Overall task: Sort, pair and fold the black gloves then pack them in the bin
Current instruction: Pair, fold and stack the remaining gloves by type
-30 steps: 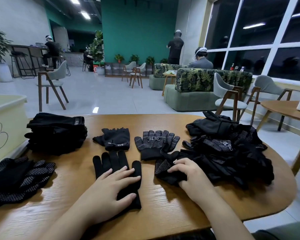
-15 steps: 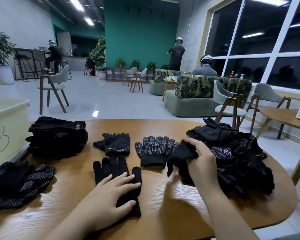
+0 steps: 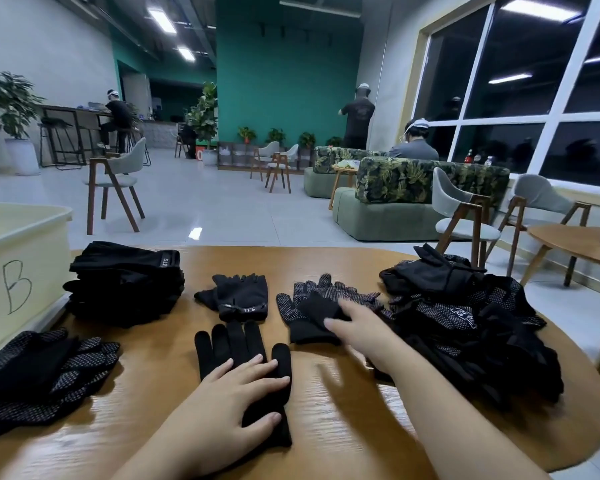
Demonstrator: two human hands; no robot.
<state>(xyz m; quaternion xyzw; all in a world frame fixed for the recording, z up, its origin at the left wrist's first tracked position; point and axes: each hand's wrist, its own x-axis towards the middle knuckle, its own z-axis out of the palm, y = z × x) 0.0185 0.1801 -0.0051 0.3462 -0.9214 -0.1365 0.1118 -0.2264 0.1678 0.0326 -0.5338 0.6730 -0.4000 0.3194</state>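
Fingers of the left hand (image 3: 236, 400) lie spread and flat on a plain black glove (image 3: 238, 351) near the front edge of the table (image 3: 343, 410), pressing it down. The right hand (image 3: 364, 336) reaches over the dotted glove (image 3: 312, 306) at the table's middle with a dark glove (image 3: 321, 308) at its fingertips; motion blur hides whether those fingers pinch it or merely touch it, so I cannot tell.

Sorting looks to be the step in hand: single gloves are being laid out by kind from the unsorted heap (image 3: 465, 323) at the right edge. A branded glove (image 3: 238, 299) lies just behind the plain one. A folded stack (image 3: 125, 282) sits toward the far left corner, a dotted pile (image 3: 42, 372) at the near left edge, and the bin (image 3: 21, 258) marked B (its inside is out of view) stands off the left edge, so packing has not visibly begun.

Next, I judge, the carried glove must be set square on its match, cuffs and fingers aligned, before any fold; the held plain glove awaits a partner from the heap.
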